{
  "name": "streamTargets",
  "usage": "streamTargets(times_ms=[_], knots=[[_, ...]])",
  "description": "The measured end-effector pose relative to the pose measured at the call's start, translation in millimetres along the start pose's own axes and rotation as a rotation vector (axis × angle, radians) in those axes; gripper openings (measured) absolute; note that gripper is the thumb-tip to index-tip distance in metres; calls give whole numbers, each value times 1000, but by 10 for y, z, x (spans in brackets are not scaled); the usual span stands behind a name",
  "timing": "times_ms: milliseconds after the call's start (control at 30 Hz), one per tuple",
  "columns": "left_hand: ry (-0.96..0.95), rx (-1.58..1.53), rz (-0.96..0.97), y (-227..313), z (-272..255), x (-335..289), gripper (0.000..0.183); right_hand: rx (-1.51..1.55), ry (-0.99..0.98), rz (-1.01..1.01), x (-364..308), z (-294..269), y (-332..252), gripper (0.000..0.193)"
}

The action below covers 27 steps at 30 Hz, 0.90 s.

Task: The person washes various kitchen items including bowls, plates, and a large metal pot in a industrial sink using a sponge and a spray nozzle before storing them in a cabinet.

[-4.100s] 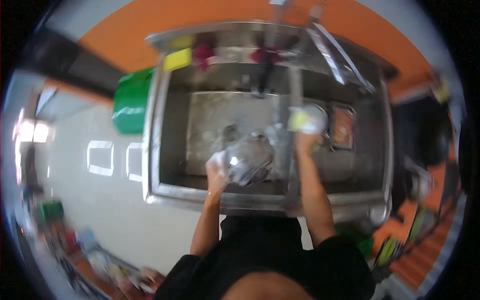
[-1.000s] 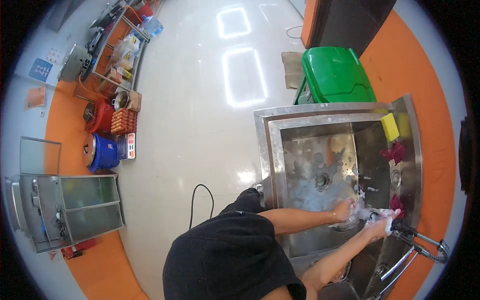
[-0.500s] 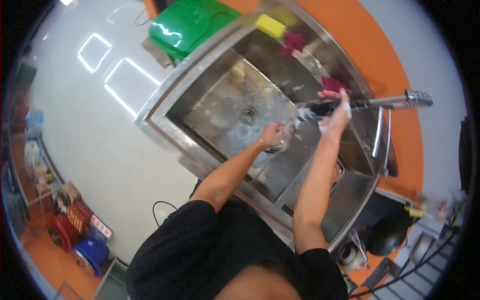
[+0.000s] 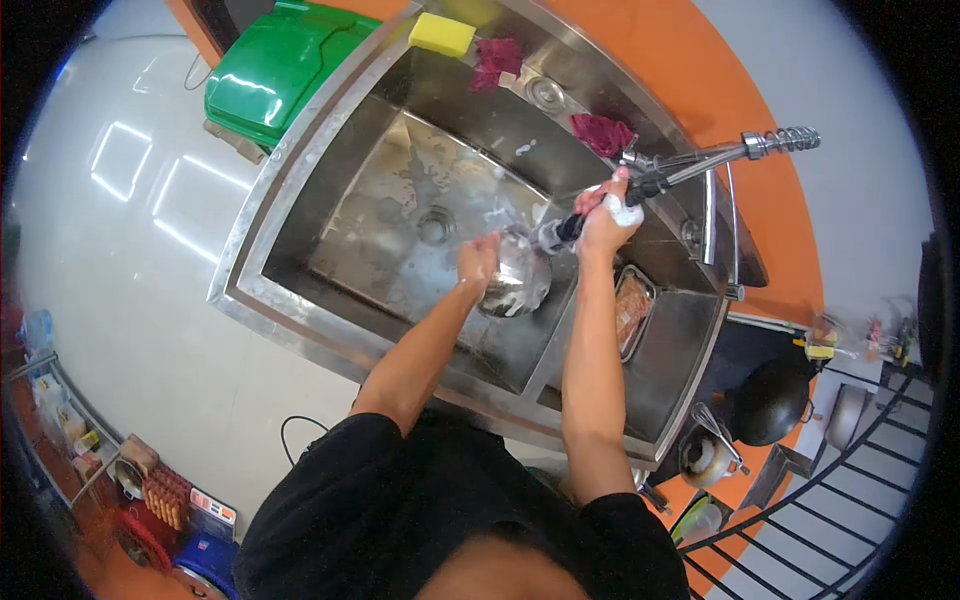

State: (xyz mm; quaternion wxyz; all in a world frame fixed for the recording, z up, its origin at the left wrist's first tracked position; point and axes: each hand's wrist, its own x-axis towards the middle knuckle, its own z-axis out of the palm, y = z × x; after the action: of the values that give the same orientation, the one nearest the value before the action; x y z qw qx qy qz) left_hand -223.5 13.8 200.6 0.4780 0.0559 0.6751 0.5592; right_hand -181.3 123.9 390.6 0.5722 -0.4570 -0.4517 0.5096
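In the large basin of the steel sink (image 4: 330,225), my left hand (image 4: 478,262) grips the rim of a round, shiny metal bowl (image 4: 522,275). The bowl is tilted and has wet, soapy streaks on it. My right hand (image 4: 606,228) is wrapped round the black handle of a pull-down spray faucet (image 4: 572,228), with white foam on its fingers and wrist. The spray head points at the bowl from close by, and water seems to run between them. Behind the bowl lies the round drain (image 4: 434,226).
On the sink's back ledge are a yellow sponge (image 4: 442,34) and two maroon cloths (image 4: 497,62) (image 4: 602,134). A tray of raw meat (image 4: 632,312) rests in the smaller right basin. A green bin (image 4: 285,75) stands left; a black wok (image 4: 772,402) and a whisk (image 4: 712,425) are at right.
The view has shifted, bringing the meat tray into sight. My hands are closer together, and the bowl now shows more of its face, right beside the spray head.
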Motion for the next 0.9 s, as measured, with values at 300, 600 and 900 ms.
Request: streamTargets(times_ms=[300, 600, 900], knots=[[-555, -85, 58, -1, 13, -39, 30, 10, -60, -63, -100, -47, 81, 48], [-407, 655, 321, -183, -190, -106, 25, 70, -172, 154, -415, -151, 100, 49], [-970, 1363, 562, -992, -542, 87, 46, 126, -148, 78, -437, -213, 45, 50]])
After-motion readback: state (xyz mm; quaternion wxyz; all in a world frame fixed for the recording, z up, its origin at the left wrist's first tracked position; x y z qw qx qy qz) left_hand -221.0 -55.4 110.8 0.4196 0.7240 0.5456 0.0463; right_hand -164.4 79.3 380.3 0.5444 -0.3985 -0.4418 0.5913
